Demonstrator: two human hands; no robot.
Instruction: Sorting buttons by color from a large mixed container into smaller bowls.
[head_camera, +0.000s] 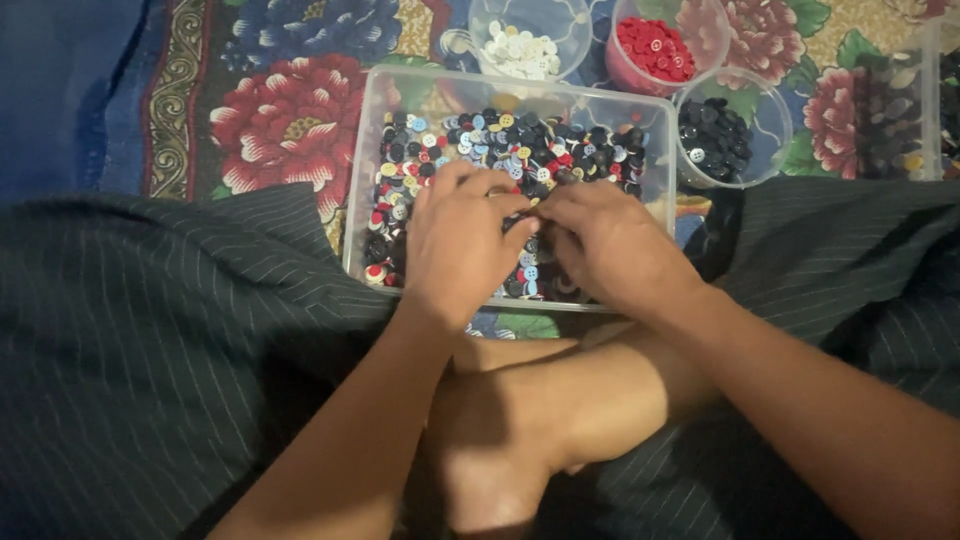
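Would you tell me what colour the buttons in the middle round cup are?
Red buttons, clearest in the head view.

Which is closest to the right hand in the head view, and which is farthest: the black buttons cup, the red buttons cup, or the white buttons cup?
From the right hand:
1. Black buttons cup, up and right, nearest.
2. Red buttons cup, straight above, at the top edge.
3. White buttons cup, top, leftward, farthest by a little.

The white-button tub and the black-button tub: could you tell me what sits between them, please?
In the head view, a tub of red buttons sits between the white-button tub and the black-button tub.
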